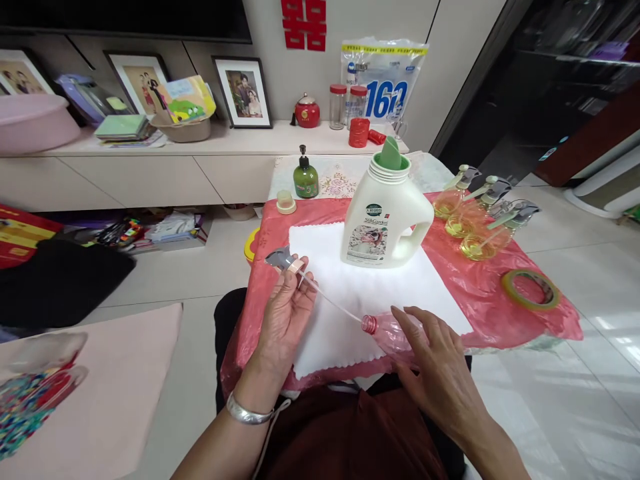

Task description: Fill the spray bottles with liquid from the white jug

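My left hand [287, 307] pinches a grey and peach trigger spray head [287, 260] above the left part of the white cloth [330, 293]. From the head, a thin clear dip tube [333, 301] slants down to the right. Its far end meets the mouth of a see-through pinkish spray bottle [390, 331], which lies tilted with its neck to the left; whether the tip is inside I cannot tell. Over that bottle is my right hand [433, 353], thumb on the near side and fingers across the far side. The bottle's base is hidden under this hand.
A big white detergent jug [377, 213] with a green spout stands behind the cloth. Several filled spray bottles [477, 243] and a tape roll [531, 289] are on the right. A green pump bottle [305, 177] and a pale cap [285, 202] sit at the back left.
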A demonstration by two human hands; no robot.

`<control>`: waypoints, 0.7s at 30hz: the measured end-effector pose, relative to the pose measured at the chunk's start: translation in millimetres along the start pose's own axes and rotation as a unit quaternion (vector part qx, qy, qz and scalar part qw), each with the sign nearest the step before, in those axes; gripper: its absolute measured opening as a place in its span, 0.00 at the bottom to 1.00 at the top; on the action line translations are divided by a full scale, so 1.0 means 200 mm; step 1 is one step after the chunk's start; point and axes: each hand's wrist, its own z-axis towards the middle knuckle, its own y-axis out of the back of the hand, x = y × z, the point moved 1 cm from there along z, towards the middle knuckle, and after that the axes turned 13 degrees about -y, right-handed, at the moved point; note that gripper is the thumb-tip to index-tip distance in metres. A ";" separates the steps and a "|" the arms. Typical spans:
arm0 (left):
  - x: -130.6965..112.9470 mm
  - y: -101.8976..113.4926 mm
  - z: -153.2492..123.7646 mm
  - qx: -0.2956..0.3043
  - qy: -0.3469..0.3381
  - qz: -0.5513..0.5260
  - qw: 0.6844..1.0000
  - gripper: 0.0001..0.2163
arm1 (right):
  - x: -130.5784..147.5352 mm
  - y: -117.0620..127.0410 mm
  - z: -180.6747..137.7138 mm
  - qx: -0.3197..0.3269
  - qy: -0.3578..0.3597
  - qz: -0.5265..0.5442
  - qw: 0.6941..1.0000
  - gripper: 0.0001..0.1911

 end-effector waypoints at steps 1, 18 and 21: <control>0.00 0.00 -0.01 0.001 -0.002 0.000 1.000 0.06 | 0.01 0.00 0.00 -0.001 0.003 0.006 1.000 0.33; 0.16 -0.04 -0.27 0.099 0.083 0.013 0.991 0.24 | 0.15 -0.05 0.00 0.021 -0.043 0.213 0.976 0.34; 0.17 -0.04 -0.27 0.108 0.081 0.015 0.991 0.24 | 0.15 -0.07 -0.01 0.019 -0.045 0.221 0.974 0.34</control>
